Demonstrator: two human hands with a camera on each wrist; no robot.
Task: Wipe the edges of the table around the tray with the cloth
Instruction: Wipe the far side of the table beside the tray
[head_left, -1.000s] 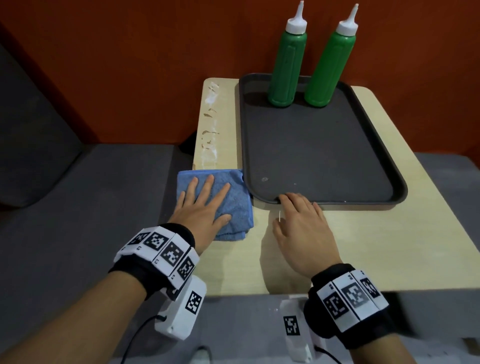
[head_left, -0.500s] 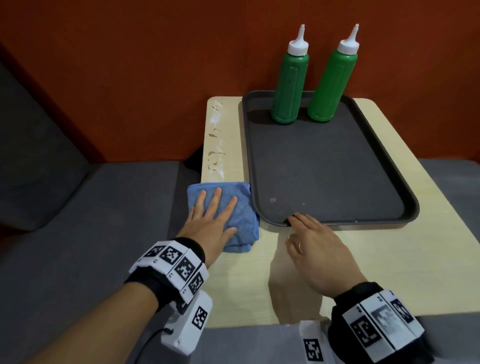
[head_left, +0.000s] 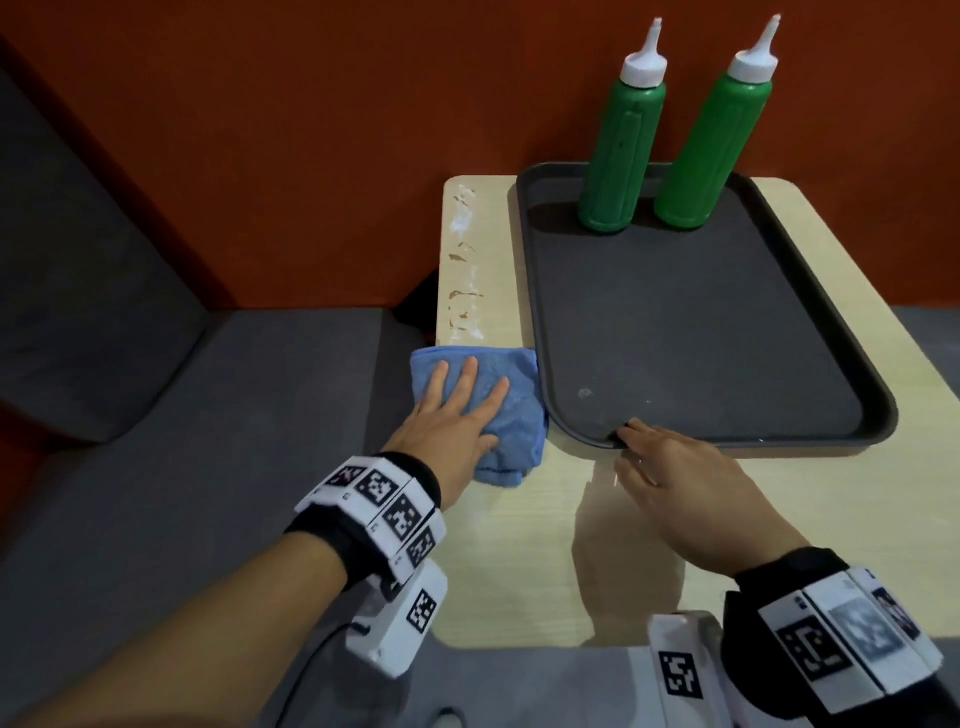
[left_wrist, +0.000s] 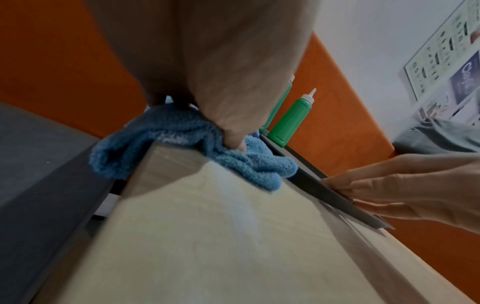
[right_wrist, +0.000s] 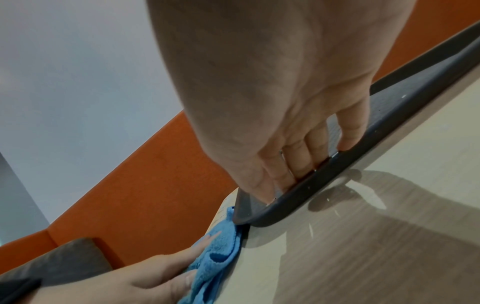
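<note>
A folded blue cloth (head_left: 511, 415) lies on the table's (head_left: 519, 545) left strip, beside the near-left corner of the dark tray (head_left: 701, 338) and overhanging the table's left edge (left_wrist: 116, 156). My left hand (head_left: 462, 400) presses flat on the cloth with straight, spread fingers. My right hand (head_left: 660, 457) rests with straight fingers over the tray's near rim (right_wrist: 337, 162), the thumb on the table in front of it. White smears (head_left: 462, 270) streak the left strip beyond the cloth.
Two green squeeze bottles (head_left: 621, 150) (head_left: 711, 150) stand at the tray's far end against the orange wall. A grey bench seat (head_left: 234, 441) runs left of and below the table. Bare tabletop shows in front and to the right of the tray.
My left hand and the cloth have slid slightly farther along the left strip toward the smears. My right hand stays on the tray's near rim. The head view has shifted.
</note>
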